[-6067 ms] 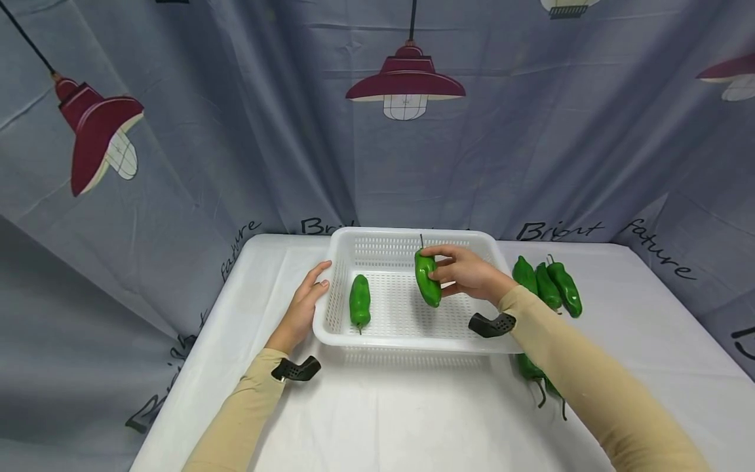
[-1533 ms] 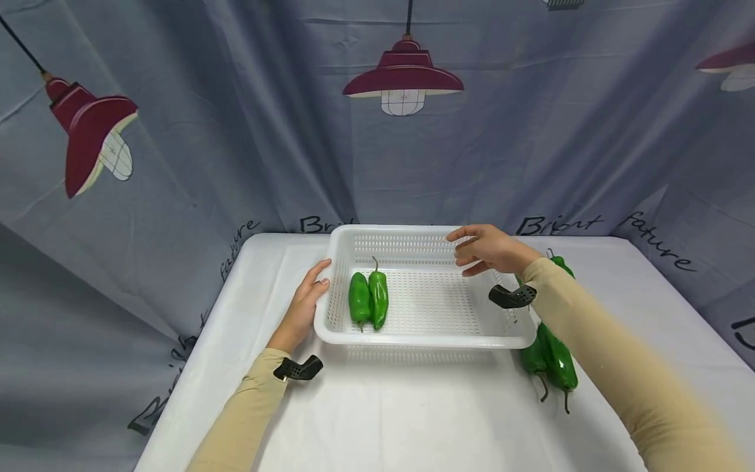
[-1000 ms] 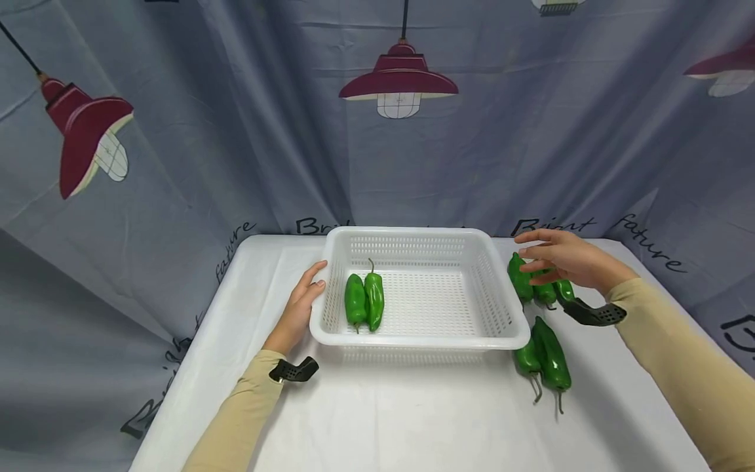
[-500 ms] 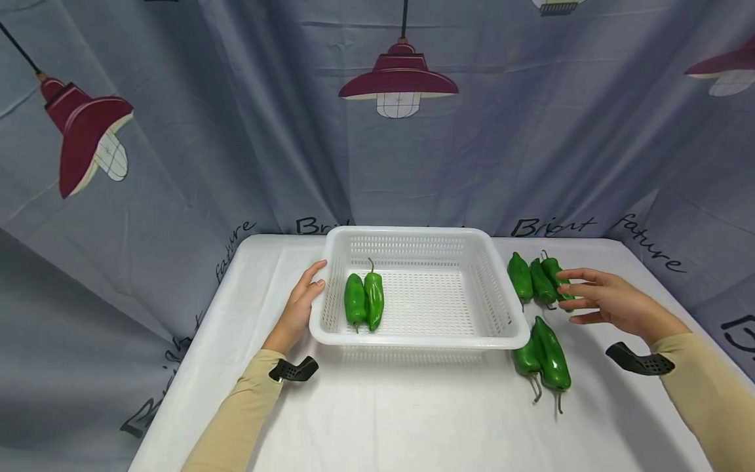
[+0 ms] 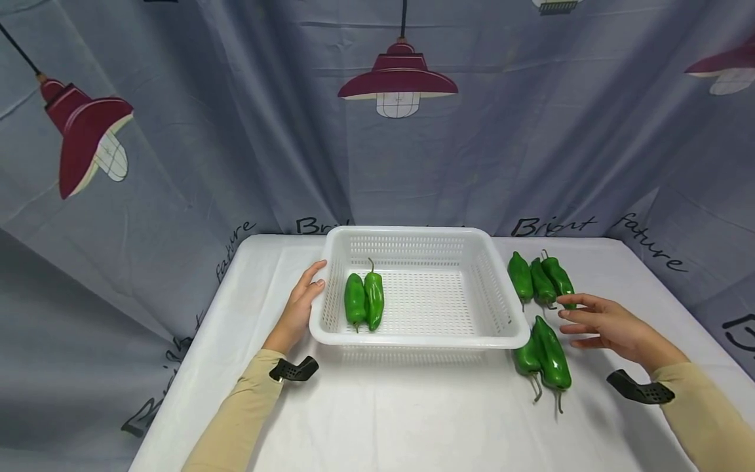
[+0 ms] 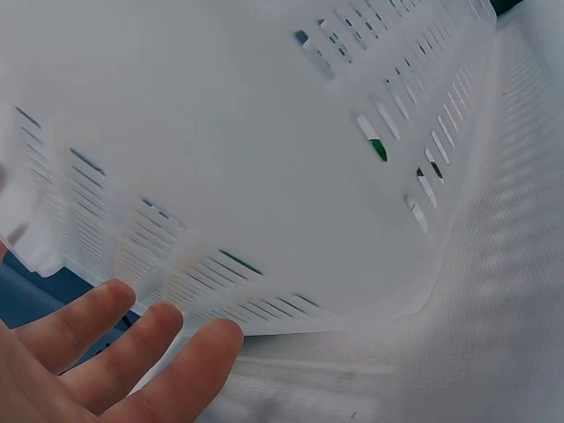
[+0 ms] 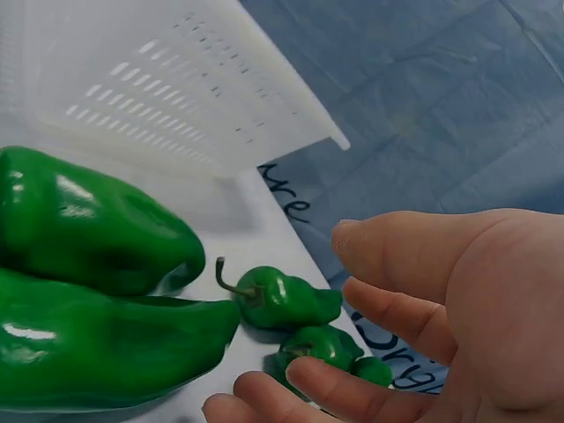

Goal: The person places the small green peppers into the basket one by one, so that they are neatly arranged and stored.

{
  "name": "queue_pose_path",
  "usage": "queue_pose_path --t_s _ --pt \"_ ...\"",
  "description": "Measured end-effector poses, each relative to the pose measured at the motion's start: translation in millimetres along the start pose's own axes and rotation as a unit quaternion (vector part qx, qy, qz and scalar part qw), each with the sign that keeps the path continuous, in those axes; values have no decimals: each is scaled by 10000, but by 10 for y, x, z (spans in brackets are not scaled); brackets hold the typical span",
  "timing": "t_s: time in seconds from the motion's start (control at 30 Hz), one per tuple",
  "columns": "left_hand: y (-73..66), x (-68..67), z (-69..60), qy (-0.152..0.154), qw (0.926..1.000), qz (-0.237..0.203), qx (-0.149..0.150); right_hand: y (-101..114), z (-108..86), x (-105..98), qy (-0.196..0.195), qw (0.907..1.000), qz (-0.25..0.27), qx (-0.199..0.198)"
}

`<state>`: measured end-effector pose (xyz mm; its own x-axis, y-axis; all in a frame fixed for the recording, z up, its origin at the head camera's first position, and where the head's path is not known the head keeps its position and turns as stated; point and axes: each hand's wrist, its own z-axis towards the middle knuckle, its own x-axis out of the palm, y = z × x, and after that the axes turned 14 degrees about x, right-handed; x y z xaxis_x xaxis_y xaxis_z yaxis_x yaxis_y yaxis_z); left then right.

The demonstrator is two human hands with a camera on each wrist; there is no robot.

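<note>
A white perforated plastic basket (image 5: 419, 341) stands on the table, with two green peppers (image 5: 374, 301) side by side at its left end. Against the basket's left side rests my left hand (image 5: 295, 311), its fingers extended along the wall (image 6: 291, 176). My right hand (image 5: 613, 328) hovers with nothing in it, fingers spread and slightly bent, just right of the loose peppers. Nearest to it are a large green pepper (image 5: 551, 354) and another pepper (image 5: 527, 359) partly behind the basket's corner. In the right wrist view, smaller-looking peppers (image 7: 286, 298) lie beyond the fingers.
Three green peppers (image 5: 542, 280) lie together at the back right of the basket. White cloth covers the table (image 5: 436, 419). A grey-blue curtain (image 5: 265, 131) printed with lamps and lettering hangs behind the table's back edge.
A second pepper now lies in the basket, released there by my right hand. That hand has since moved right, past the basket, then toward me beside the loose peppers. My left hand stays put.
</note>
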<state>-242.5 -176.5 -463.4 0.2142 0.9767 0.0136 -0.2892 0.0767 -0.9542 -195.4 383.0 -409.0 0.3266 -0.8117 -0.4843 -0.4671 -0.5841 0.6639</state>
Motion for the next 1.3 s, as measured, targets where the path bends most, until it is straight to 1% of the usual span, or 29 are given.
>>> queue_pose_path --t_s 0.2,0.43,0.77,1.0,1.3 --pt "16 -9 -1 -16 10000 2 57 -101 -6 18 105 9998 139 -49" --pt "33 -15 0 16 10000 85 44 -190 -18 78 198 9996 80 163" --pt "23 -13 1 6 9999 112 13 -222 -49 185 332 9992 90 203" --pt "17 1 -7 0 10000 26 -37 -249 -42 216 426 9987 106 246" --pt "13 -2 -3 -26 10000 54 -59 -249 -65 300 315 9993 4 202"
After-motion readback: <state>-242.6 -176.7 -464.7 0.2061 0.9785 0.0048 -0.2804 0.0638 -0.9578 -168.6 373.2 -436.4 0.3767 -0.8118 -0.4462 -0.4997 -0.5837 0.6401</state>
